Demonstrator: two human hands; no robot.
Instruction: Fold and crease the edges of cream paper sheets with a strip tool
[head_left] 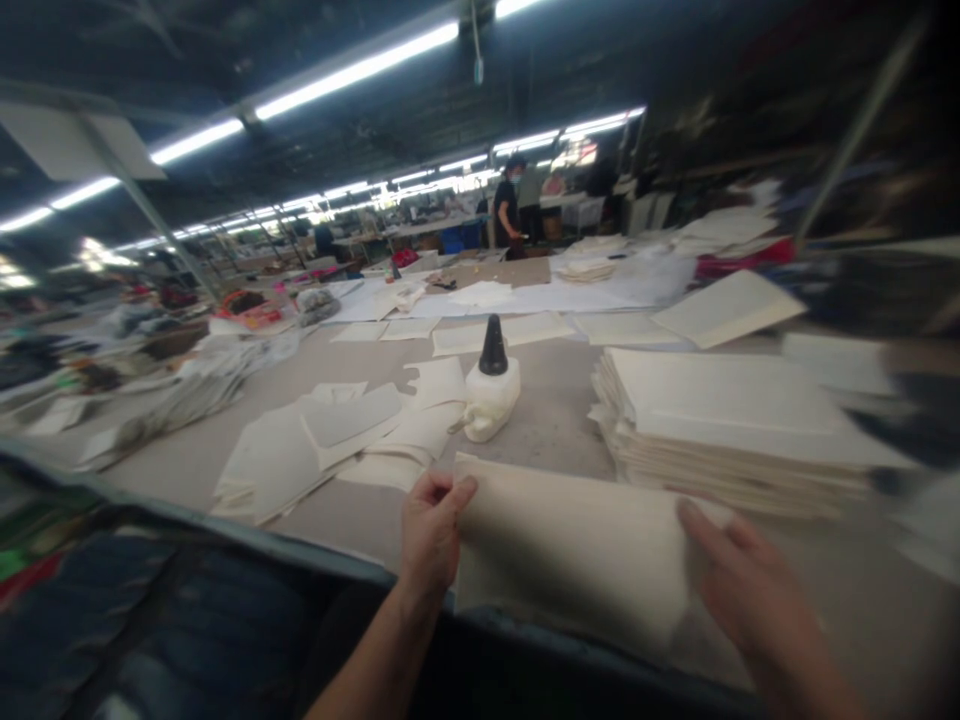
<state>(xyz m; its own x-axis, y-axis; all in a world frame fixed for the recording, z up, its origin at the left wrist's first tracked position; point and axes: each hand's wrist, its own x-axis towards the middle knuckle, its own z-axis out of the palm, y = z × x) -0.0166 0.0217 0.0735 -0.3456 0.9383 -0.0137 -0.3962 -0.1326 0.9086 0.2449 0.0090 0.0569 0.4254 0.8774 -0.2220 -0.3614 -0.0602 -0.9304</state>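
A cream fabric panel [570,540] hangs between my two hands at the near edge of the table, its lower part curving down. My left hand [435,525] pinches its upper left corner between thumb and fingers. At the upper right corner, my right hand [750,570] grips the panel too, slightly blurred. Just beyond the panel stands a white squeeze bottle [493,395] with a black cone cap. Loose cream cut pieces [352,420] lie overlapping to the left of the bottle. To the right rises a thick stack of cream panels [735,400].
More flat panels [502,333] lie in a row farther back on the grey tabletop [555,440]. Bundled pieces [180,390] are piled at the far left. A slanting metal post [150,220] stands behind them. In the background, a person [508,210] stands beside another table.
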